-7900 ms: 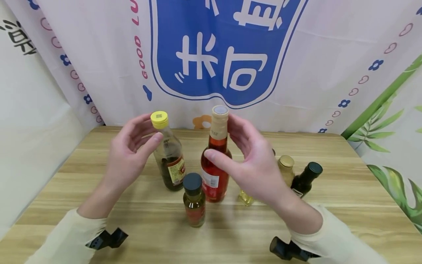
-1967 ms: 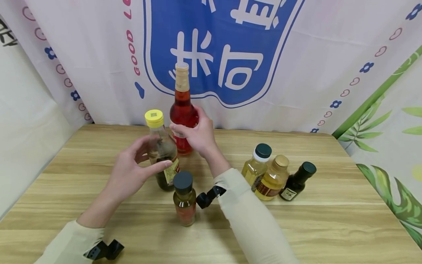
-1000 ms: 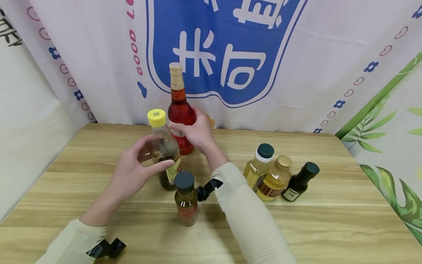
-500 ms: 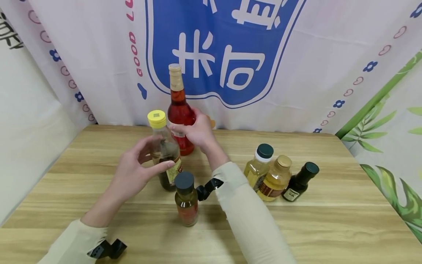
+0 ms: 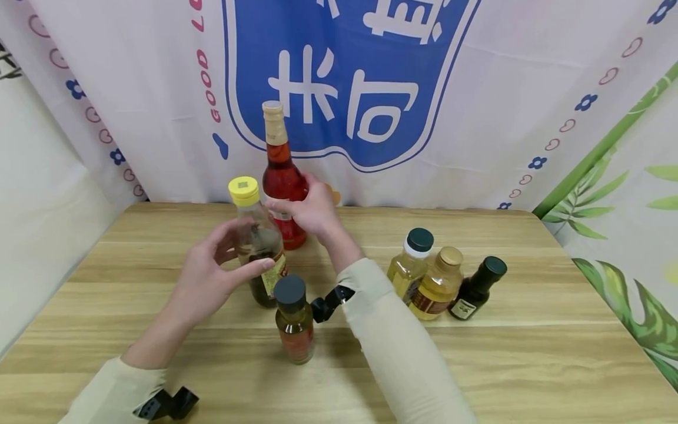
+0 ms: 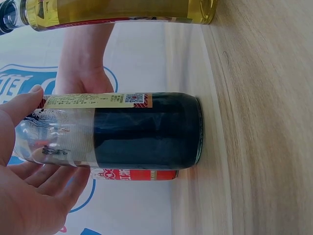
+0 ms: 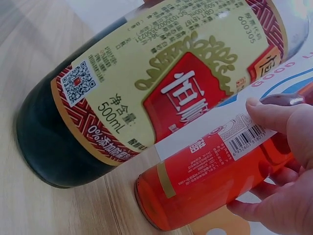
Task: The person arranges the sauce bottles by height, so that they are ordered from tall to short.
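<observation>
My left hand [image 5: 203, 274] holds a clear bottle of dark vinegar [image 5: 262, 235] with a yellow cap. Its thumb lies along the label's edge, and its fingers pass behind the glass. In the left wrist view this dark vinegar bottle [image 6: 146, 132] has its base on the table. My right hand [image 5: 315, 212] grips a tall bottle of red vinegar [image 5: 286, 182] by its body, behind the dark one. The right wrist view shows its thumb on the white label of the red vinegar bottle [image 7: 210, 181]. That bottle stands upright on the table.
A small bottle with a dark cap [image 5: 295, 330] stands in front, close to my right wrist camera. At right cluster a green-capped bottle [image 5: 408, 271], a gold-capped bottle [image 5: 439, 285] and a small dark bottle [image 5: 471, 294]. A printed curtain [image 5: 477, 135] hangs behind the wooden table [image 5: 529, 353].
Since the oldest frame, the red vinegar bottle has gone back and left, behind the dark one, in my right hand. My left hand has come lower on its bottle. Lately both stay still.
</observation>
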### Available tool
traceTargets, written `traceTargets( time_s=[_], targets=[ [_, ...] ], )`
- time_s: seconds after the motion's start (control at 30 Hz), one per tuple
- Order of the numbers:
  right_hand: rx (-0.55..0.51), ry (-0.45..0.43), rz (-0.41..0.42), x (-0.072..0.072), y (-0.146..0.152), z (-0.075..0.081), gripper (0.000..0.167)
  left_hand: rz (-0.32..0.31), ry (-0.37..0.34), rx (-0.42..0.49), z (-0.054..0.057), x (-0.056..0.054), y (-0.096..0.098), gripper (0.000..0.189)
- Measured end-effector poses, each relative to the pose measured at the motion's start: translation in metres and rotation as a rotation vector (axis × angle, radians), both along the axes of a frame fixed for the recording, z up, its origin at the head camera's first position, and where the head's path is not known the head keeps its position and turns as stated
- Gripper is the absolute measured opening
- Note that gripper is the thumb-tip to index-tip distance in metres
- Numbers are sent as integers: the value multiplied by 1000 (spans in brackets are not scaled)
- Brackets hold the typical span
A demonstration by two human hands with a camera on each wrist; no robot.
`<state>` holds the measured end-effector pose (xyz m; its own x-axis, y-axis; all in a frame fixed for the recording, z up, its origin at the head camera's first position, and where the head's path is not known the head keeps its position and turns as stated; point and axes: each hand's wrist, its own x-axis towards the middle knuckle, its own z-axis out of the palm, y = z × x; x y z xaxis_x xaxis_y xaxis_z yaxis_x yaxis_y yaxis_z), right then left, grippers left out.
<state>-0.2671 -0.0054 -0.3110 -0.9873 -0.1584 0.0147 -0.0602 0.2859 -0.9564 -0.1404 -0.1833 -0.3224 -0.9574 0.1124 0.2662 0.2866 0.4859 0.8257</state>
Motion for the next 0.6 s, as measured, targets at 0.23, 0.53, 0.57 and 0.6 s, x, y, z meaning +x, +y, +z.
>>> traceTargets(
  time_s=[0.23,0.53,0.57,0.6],
  targets=[
    [3,1,2,0,0,2,75,-5,12,-5,1,-1,-1,70],
    [31,6,6,0,-1,3,74,-3,1,-6,2,0,-1,71],
    [33,7,5,0,-1,3,74,-4,1,-5,2,0,-1,71],
    [33,8,4,0,-1,2,74,-5,1,-5,2,0,-1,71]
  ],
)
